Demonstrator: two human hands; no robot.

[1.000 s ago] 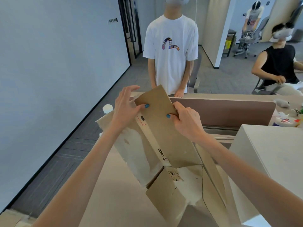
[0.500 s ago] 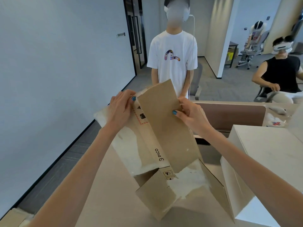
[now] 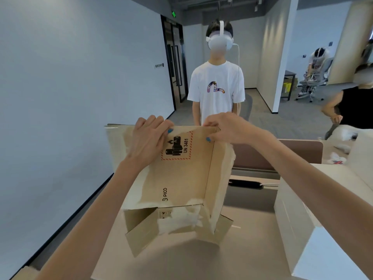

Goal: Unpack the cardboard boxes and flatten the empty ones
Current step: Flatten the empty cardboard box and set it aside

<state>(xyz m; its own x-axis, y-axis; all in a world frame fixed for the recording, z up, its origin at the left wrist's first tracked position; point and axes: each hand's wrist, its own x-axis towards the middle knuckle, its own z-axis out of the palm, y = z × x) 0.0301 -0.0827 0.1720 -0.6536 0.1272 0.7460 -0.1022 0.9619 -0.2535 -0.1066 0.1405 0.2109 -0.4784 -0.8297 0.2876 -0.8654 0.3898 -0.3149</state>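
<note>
A brown cardboard box (image 3: 181, 178), torn and partly collapsed, is held up above the beige table (image 3: 181, 263). Its printed face shows a battery warning label and the word PICO. Loose flaps hang at its lower end. My left hand (image 3: 149, 142) grips the top edge at the left, fingers curled over it. My right hand (image 3: 226, 128) pinches the top right corner of the same panel. The inside of the box is hidden.
A white box (image 3: 314, 225) stands on the table at the right. A brown desk divider (image 3: 282, 154) runs behind it. A person in a white shirt (image 3: 217, 87) stands just beyond the box. Another person (image 3: 351, 110) sits at far right. A wall lies left.
The box has swung from a slanted, edge-on pose to face me squarely. Both hands have risen and moved apart along its top edge. The view has tilted upward.
</note>
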